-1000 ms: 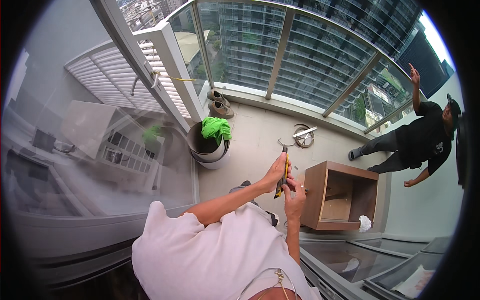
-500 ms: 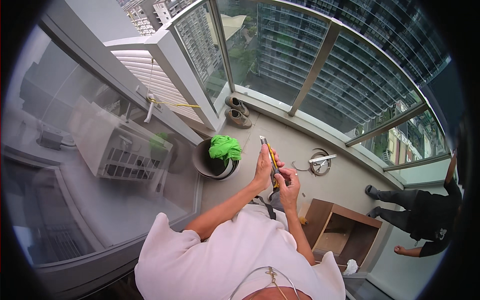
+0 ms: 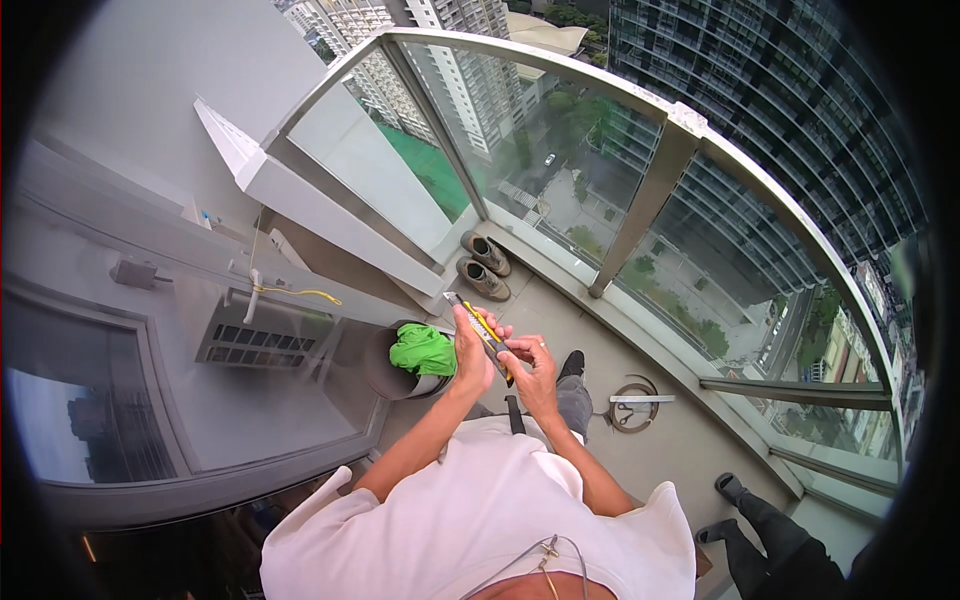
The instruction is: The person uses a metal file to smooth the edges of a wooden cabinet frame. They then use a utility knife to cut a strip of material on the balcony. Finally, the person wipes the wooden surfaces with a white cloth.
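Note:
A yellow and dark grey utility knife (image 3: 482, 328) is in both my hands, in front of my chest, slanting with its upper end to the far left. A short, pale blade tip shows at that end. My left hand (image 3: 472, 352) is closed about the upper part, its thumb lying along the side and its fingertips curled round behind. Toward the lower end, my right hand (image 3: 535, 374) pinches the handle between thumb and fingers. Just left of the hands, a bright green cloth (image 3: 422, 350) hangs over the rim of a grey bucket (image 3: 382, 372).
Two worn shoes (image 3: 484, 266) stand at the foot of the curved glass railing (image 3: 570, 160). Right of my foot (image 3: 573, 364) lies a coiled brown strip (image 3: 640, 382) with scissors and a pale flat bar. A person's dark-trousered legs (image 3: 765, 530) are at lower right. A glass door (image 3: 230, 400) is on my left.
My view has swung round and my hands, with the knife, sit further left in it. The brown cabinet has left the picture. Of the other person, only the legs now show.

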{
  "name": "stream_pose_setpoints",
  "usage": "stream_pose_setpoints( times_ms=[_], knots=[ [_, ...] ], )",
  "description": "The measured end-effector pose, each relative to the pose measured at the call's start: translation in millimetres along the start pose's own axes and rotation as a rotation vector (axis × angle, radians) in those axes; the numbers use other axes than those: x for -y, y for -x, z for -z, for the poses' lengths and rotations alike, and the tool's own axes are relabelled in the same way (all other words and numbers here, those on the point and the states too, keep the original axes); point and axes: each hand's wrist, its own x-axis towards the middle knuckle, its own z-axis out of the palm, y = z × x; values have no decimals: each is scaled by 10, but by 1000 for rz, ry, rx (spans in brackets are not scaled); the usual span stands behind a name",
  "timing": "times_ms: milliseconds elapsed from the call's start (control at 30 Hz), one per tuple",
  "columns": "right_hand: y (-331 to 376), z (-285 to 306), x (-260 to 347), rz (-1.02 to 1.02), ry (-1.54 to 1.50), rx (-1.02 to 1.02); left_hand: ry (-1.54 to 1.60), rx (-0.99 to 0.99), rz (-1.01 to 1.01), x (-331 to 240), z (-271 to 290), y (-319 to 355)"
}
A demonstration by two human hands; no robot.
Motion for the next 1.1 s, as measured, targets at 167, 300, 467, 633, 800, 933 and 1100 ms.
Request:
stream_pose_setpoints(
  times_ms=[167, 300, 467, 633, 800, 933, 1100],
  knots=[
    [-578, 378, 179, -34, -39, 73, 42, -63, -89, 95, -608, -260],
    [-896, 557, 249, -125, -89, 137, 38, -72, -73, 100, -851, -451],
    [-1138, 781, 186, -27, -13, 151, 48, -56, -48, 260, -1083, -649],
    [-1401, 1208, 126, -189, -186, 138, 32, -135, -20, 612, -1449, -786],
    [-1686, 1803, 248, -314, -216, 266, -27, -228, -86, 950, -1913, -824],
    [-1763, 2126, 171, -406, -263, 298, -37, -386, -30, 1190, -2244, -778],
    [-1851, 2369, -144, -409, -180, 261, -59, -409, 9, 1397, -2456, -807]
  ],
)
